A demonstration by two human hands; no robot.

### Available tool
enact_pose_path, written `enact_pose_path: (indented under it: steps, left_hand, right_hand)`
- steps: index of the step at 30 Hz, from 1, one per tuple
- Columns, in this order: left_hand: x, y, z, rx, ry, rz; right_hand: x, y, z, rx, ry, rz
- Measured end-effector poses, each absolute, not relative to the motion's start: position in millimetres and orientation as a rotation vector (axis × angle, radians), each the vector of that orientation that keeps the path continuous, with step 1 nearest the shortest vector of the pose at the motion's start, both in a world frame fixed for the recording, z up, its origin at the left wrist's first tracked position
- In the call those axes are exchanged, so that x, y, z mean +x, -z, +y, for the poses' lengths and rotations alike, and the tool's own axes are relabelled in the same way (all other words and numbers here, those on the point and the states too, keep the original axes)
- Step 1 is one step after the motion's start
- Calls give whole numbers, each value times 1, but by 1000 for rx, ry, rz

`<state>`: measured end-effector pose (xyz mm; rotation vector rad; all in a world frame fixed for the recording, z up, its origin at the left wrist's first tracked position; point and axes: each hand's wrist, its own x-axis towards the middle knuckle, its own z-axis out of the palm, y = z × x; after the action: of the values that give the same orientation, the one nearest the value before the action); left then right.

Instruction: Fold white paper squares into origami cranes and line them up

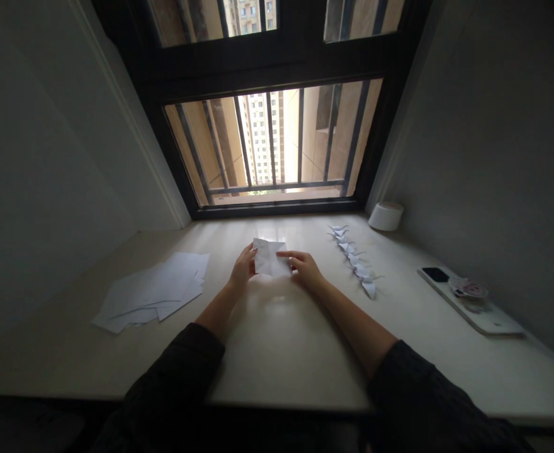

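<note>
A small folded piece of white paper (269,257) lies between my hands on the pale desk (277,340), in front of the window. My left hand (242,267) pinches its left edge with curled fingers. On the paper's right edge my right hand (305,267) presses down, the forefinger stretched across the top and the other fingers curled. Both forearms reach out from dark sleeves.
A loose stack of white paper sheets (152,290) lies to the left. A row of several folded paper cranes (354,259) runs along the right. A white round container (385,216) stands in the back right corner. A phone in a white case with a sticker (468,297) lies at the far right.
</note>
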<state>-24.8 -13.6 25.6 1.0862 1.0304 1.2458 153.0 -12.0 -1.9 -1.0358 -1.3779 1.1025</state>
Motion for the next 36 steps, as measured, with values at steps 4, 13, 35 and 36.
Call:
enact_pose_path:
  steps: [4, 13, 35, 36]
  left_hand:
    - [-28, -28, -15, 993, -1222, 1013]
    - [-33, -27, -15, 996, -1127, 971]
    - [-12, -20, -25, 1228, -1501, 1084]
    - [-11, -20, -25, 1224, -1512, 1081]
  right_hand:
    - [155, 1, -9, -942, -1291, -1212]
    - [157, 5, -9, -872, -1284, -1262]
    - [143, 5, -14, -906, -1164, -1022]
    - [142, 5, -14, -896, -1145, -1005]
